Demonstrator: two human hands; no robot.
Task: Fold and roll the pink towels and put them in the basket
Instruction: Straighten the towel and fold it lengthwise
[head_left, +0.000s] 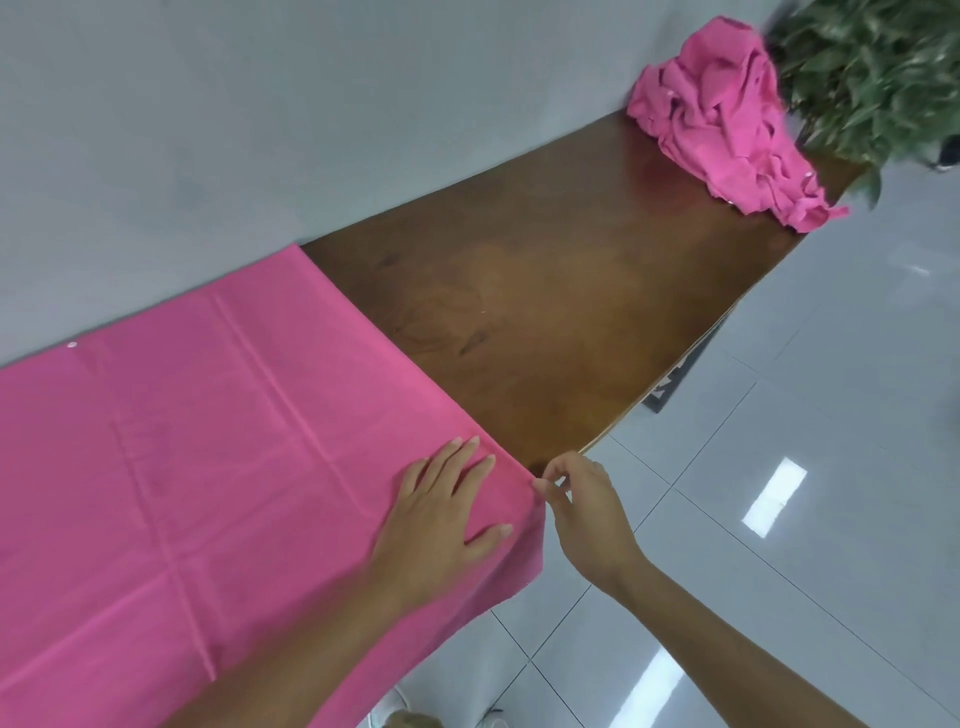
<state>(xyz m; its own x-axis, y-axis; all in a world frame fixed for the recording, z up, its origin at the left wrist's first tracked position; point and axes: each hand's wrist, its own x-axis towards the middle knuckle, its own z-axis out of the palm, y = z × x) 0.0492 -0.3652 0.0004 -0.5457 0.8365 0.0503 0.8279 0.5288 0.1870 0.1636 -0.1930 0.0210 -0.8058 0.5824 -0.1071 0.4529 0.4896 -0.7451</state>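
My left hand (439, 519) lies flat, fingers straight, pressing the spread pink towel (208, 441) beside its right edge, at the near edge of the table (545, 312). My right hand (582, 512) pinches the corner there (it is the nearer one). The towel's length runs off to my left, so I judge the fold goes leftward.

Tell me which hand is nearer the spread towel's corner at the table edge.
Right. The right hand pinches that corner of the spread towel; the left hand presses flat on the towel just beside it.
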